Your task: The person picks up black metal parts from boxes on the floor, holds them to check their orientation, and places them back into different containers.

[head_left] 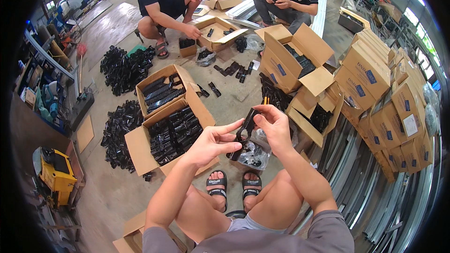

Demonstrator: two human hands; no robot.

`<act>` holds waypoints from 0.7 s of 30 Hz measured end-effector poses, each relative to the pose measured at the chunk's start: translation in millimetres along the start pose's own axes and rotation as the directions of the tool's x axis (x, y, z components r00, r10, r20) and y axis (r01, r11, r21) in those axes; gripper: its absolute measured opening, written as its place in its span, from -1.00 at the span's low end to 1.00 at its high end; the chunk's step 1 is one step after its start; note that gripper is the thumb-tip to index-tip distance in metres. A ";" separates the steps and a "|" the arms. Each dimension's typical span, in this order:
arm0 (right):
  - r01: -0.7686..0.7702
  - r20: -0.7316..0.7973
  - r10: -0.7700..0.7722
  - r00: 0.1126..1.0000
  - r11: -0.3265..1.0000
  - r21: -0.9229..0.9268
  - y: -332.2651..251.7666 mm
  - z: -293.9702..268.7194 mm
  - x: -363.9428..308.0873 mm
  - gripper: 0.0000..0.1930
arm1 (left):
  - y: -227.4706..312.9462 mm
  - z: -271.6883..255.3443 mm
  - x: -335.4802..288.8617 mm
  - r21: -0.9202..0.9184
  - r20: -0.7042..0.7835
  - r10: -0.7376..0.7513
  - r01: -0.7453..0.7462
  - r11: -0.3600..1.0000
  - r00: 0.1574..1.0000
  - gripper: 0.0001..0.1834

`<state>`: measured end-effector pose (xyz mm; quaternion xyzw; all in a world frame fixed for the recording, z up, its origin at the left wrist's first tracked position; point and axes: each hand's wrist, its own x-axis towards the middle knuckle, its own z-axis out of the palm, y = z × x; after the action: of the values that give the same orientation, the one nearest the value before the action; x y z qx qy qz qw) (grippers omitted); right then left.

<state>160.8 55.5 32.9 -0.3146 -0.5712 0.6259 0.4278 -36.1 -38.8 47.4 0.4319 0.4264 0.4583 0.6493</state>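
Note:
Between my two hands, above my feet, is a black plastic-looking part [247,121] with a curved, ring-like lower piece. My right hand [274,126] pinches its upper end between thumb and fingers. With thumb and fingers closed around the lower piece, my left hand [213,143] holds it from the other side. The exact kind of part is too small to tell. Just below my hands a clear plastic bag [255,157] with small black pieces lies on the floor. An orange-yellow pointed thing [266,100] shows behind my right fingertips; its kind is unclear.
Open cartons of black parts stand left [133,147] and right [281,68]. Loose black parts [123,133] lie piled at left. Two people crouch across, handling black pieces near a shallow carton [220,42]. Stacked boxes [363,72] and metal profiles [361,192] line the right.

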 end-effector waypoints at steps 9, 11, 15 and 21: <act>-0.133 0.034 0.147 0.988 0.955 -0.266 76.6 -71.1 49.1 -0.71 | -6.1 -8.8 -4.4 -0.480 0.018 0.047 -0.033 0.876 0.999 -0.23; -0.120 -0.011 0.157 0.988 0.708 -0.696 136.2 -88.9 38.3 -0.63 | -5.7 -9.6 -4.8 -0.490 -0.009 0.077 -0.072 0.869 0.997 -0.24; 0.119 0.220 0.327 0.919 0.301 -0.946 293.4 -120.8 -32.9 -0.75 | -7.8 -8.7 -2.7 -0.495 -0.031 0.084 -0.088 0.864 0.996 -0.16; 0.094 0.174 0.517 0.838 0.177 -0.980 357.4 -104.1 -64.3 -0.79 | -16.4 -23.1 -9.4 -0.484 -0.086 0.053 -0.088 0.870 0.995 -0.22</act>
<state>217.7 51.0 -340.5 -0.4262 -0.8652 0.2375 -0.1158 -56.4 -47.3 27.2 0.2532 0.3038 0.5892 0.7046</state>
